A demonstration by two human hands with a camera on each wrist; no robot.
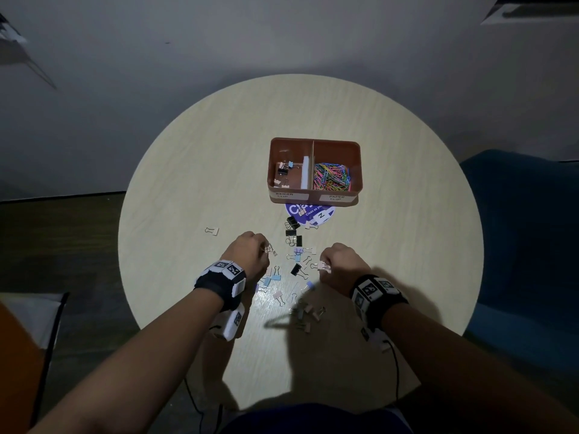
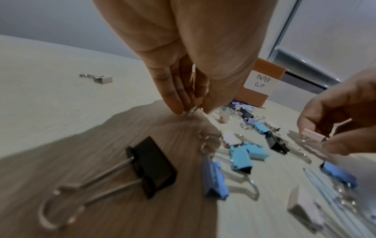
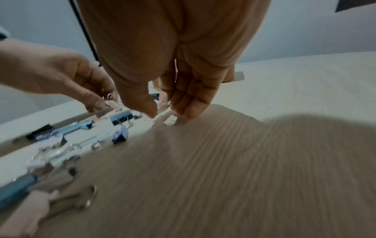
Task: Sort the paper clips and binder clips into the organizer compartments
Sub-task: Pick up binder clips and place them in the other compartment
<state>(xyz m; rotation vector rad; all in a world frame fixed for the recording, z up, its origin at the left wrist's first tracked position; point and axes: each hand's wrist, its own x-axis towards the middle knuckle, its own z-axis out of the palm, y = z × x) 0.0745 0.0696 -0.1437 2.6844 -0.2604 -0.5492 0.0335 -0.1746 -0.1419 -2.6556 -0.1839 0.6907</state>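
Observation:
The brown two-part organizer stands at the table's middle; its left compartment, labelled binder clip, holds a few binder clips, and the right one holds coloured paper clips. Loose binder clips in black, blue, pink and lilac lie scattered between my hands. My left hand pinches a pale binder clip by its wire handles just above the table. My right hand pinches a pink binder clip low over the pile, also seen in the left wrist view.
A lone pale binder clip lies apart to the left. A round purple sticker sits just in front of the organizer. The table is round and light wood; a blue chair stands at its right edge.

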